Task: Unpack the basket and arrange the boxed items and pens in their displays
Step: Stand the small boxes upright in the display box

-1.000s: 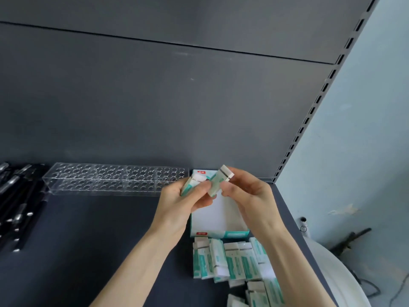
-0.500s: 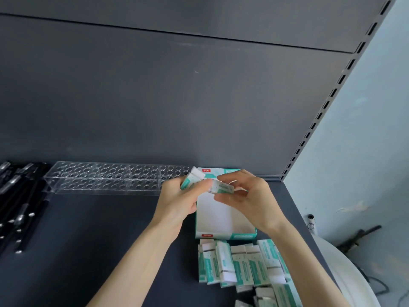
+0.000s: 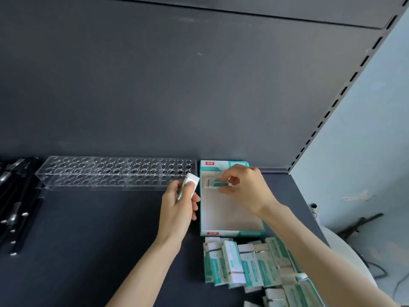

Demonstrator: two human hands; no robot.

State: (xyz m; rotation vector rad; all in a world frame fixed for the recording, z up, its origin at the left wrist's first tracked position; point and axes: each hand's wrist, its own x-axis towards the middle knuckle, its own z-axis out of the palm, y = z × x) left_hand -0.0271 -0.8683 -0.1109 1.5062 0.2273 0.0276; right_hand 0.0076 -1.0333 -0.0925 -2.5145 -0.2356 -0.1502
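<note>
1. We see the pen rack (image 3: 115, 172) at the back of the shelf (image 3: 88, 240), pens (image 3: 15, 202) lying to its left.
2. The display box (image 3: 230, 218) sits just right of the rack.
3. Loose boxed items (image 3: 247, 264) lie before the box.

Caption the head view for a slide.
Right hand holds a box inside the tray; left hand holds a second box beside it.

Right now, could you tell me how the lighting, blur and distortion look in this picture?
Head view: the wide-angle lens tilts and slightly bends the slotted upright; head view: the clear pen rack catches pale glints; head view: the boxed item in the left hand is softly blurred, print unreadable; the display box floor looks washed out.
</note>
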